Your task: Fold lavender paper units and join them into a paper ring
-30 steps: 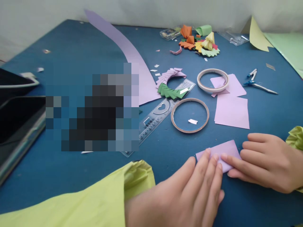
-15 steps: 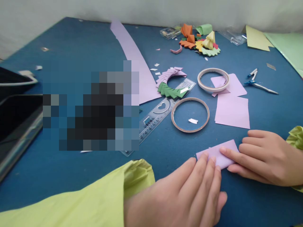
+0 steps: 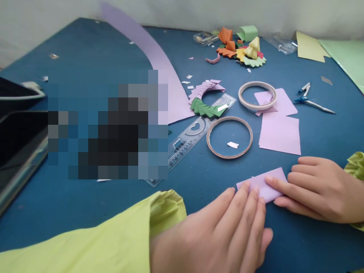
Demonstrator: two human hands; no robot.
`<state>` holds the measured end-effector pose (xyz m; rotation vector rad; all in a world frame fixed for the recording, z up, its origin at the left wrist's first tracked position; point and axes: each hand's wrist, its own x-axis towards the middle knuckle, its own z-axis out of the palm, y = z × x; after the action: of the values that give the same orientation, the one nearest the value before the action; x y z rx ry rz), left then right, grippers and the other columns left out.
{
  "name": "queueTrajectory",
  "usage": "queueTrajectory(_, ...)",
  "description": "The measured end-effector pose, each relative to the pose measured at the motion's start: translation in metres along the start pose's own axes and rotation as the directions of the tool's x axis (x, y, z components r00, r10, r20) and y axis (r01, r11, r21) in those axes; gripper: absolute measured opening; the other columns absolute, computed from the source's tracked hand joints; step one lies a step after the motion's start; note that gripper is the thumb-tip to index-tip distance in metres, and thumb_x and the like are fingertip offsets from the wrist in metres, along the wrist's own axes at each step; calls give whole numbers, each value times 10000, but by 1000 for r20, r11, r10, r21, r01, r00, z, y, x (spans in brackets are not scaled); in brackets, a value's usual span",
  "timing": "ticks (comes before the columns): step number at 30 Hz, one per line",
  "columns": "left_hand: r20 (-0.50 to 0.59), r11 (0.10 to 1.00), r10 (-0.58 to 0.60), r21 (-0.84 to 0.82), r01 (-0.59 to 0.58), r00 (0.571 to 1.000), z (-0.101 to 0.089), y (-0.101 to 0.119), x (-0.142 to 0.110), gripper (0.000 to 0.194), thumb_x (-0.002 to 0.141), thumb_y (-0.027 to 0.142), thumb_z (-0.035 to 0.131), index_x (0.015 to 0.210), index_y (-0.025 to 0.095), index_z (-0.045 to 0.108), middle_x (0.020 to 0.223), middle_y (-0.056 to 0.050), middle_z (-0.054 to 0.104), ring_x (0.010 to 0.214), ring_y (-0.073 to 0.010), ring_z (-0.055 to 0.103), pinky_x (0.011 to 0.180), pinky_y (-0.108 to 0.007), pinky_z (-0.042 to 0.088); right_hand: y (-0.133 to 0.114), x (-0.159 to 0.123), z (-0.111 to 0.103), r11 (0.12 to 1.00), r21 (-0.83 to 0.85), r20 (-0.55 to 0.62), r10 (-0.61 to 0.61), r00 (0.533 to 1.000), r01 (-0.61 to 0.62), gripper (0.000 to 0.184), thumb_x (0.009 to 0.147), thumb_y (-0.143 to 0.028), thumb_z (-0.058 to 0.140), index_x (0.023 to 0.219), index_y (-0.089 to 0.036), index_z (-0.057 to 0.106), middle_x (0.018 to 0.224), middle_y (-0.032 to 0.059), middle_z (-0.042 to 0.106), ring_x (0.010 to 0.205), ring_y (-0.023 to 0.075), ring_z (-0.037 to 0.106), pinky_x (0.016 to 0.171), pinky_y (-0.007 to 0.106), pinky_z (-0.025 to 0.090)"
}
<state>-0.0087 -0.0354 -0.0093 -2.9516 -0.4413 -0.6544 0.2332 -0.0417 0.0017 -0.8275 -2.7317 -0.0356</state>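
Note:
A small folded lilac paper piece [image 3: 263,184] lies flat on the blue table [image 3: 85,49] near the front edge. My left hand [image 3: 227,231] lies flat with its fingers together, the fingertips pressing the paper's left part. My right hand [image 3: 318,193] comes in from the right, its fingers stretched out and pressing the paper's right edge. Both wrists wear lime-green sleeves [image 3: 113,242].
Two tape rings [image 3: 229,137] [image 3: 257,95], lilac paper squares [image 3: 280,132], a clear ruler [image 3: 189,138], a lilac-and-green folded paper ring [image 3: 206,100], a long lilac strip [image 3: 159,64], a compass [image 3: 311,100] and coloured paper shapes [image 3: 241,47] lie behind. Dark devices [image 3: 17,132] sit at the left.
My right fingers slid a little leftward along the folded paper. The long lilac strip at the back swayed. The view shifted slightly.

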Motion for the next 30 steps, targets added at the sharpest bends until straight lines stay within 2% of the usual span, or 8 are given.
queueTrajectory(3,-47,999,14,30,-12,999,1,-1,1,290,970,137,393,1065,38,648,1060,-99,718,998,-224,676,858,-362,560,0,0,0,1000,2,-4,0,1000,0,301,921,-201,550,1164,-24,530,657,8,624,534,142,524,506,323,386)
queueTrajectory(7,2,1000,-12,10,12,1000,-2,-1,3,278,969,143,411,1083,36,641,1092,-106,706,1023,-232,669,854,-364,560,-1,0,0,1000,-4,-8,4,1000,-4,300,919,-203,555,1158,-22,531,642,4,615,531,142,516,510,320,382)
queueTrajectory(17,26,1000,9,13,-9,1000,-6,0,5,235,935,130,478,1019,28,672,1055,-126,714,987,-248,685,788,-352,593,1,1,0,1000,-4,7,-2,1000,2,276,932,-222,514,1142,-45,538,632,-4,594,536,139,501,510,314,390)
queueTrajectory(19,31,998,40,46,-41,999,-8,0,5,224,935,146,501,1007,30,679,1055,-128,713,983,-252,688,777,-347,594,1,1,0,1000,-12,3,-4,1000,4,267,934,-216,510,1139,-47,539,632,-3,595,537,139,494,512,313,386)
queueTrajectory(23,110,979,145,128,-159,983,-13,-2,6,247,940,223,536,1015,44,688,1037,-126,718,967,-258,694,735,-329,592,0,0,1,1000,-10,4,0,1000,0,291,925,-219,533,1154,-39,537,659,9,617,548,147,499,519,318,393)
queueTrajectory(30,105,980,148,121,-160,983,-13,-4,9,326,934,297,565,1112,39,653,993,-143,727,962,-272,695,746,-335,568,0,-1,0,1000,-4,9,-11,1000,11,296,922,-204,529,1159,-26,533,661,12,618,546,152,508,521,322,400)
